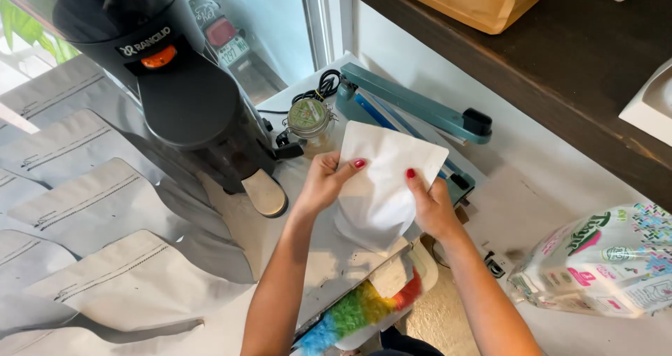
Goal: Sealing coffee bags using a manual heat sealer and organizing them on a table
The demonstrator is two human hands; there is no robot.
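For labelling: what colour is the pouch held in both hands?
White, plain on the side shown; the pouch shows best in the head view.

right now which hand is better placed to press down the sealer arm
Right. The right hand holds the white pouch on the side next to the teal sealer, just below its raised arm. The left hand is nearer the grinder.

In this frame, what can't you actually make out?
- White pouch, head view: contents hidden by its opaque walls; whether its top is sealed cannot be told.
- Left hand and right hand: fingers behind the pouch hidden.
- Heat sealer: its middle covered by the pouch.
- Coffee grinder: top cut off by the frame edge.
- Glass jar: contents too small to tell.
- Rainbow duster: handle hidden under the counter.
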